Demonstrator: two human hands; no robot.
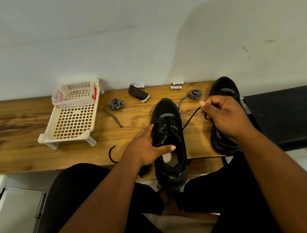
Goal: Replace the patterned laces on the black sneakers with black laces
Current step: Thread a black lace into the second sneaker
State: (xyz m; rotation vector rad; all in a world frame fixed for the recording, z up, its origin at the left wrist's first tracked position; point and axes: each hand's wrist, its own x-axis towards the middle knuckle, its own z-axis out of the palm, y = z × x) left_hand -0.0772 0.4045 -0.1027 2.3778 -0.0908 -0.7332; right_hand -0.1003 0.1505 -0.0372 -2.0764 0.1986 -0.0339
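A black sneaker [165, 113] lies toe-away on the wooden table [14, 134], its heel hanging over the front edge. My left hand [147, 148] holds its left side, thumb stretched across the opening. My right hand [225, 116] pinches a black lace [190, 120] that runs taut from the sneaker's eyelets. A second black sneaker [223, 87] stands behind my right hand, partly hidden. Two patterned laces lie bundled on the table, one [115, 104] at the middle and one [194, 93] between the sneakers. Left of my left wrist, the lace's other end [112, 155] curls on the table.
A white plastic rack [75, 122] carrying a smaller clear basket [75, 94] stands at the left. A dark pouch [139, 94] and several small white tubes [176, 87] lie near the wall. A black bench [289, 118] adjoins the table at the right.
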